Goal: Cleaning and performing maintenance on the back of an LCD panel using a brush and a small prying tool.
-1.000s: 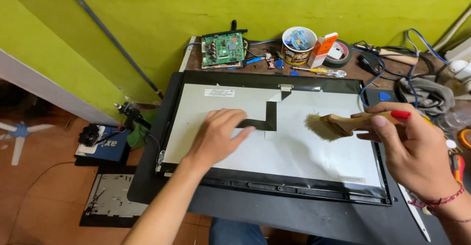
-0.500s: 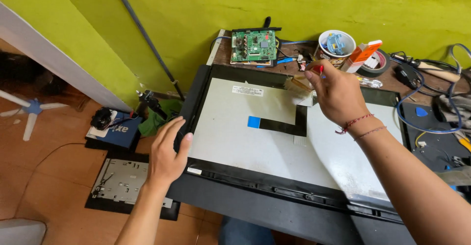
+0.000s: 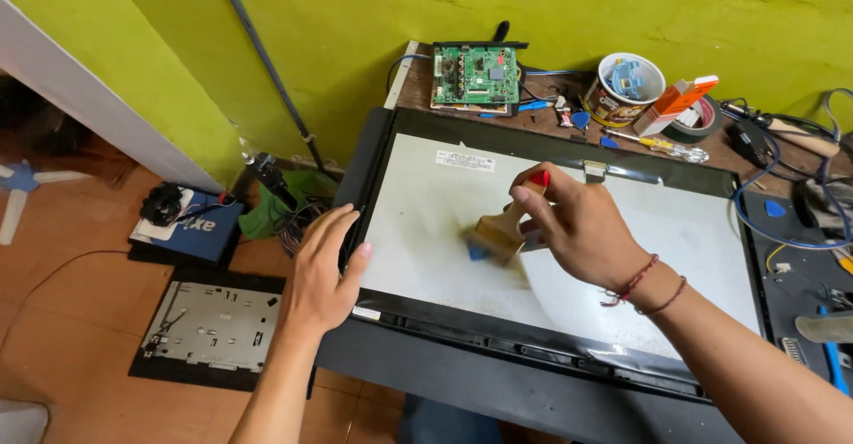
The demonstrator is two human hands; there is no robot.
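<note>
A large flat display panel (image 3: 444,266) with a pale grey back and black frame lies face down on the workbench. My right hand (image 3: 577,226) grips a wooden-handled paintbrush (image 3: 498,231) with a red tip, its bristles blurred against the middle of the panel. My left hand (image 3: 324,266) rests with spread fingers on the panel's left frame edge, holding nothing. A small white label (image 3: 465,160) sits near the panel's top edge.
Behind the panel lie a green circuit board (image 3: 475,75), a mug of small parts (image 3: 626,86), an orange-and-white box (image 3: 680,102), a tape roll, a screwdriver (image 3: 662,146) and tangled cables (image 3: 791,204). A metal plate (image 3: 213,324) and a blue box (image 3: 200,226) are on the floor at left.
My right hand has swept the brush from the panel's top right down to its middle. My left hand went from the panel's middle to its left frame edge and stays there. The camera has closed in.
</note>
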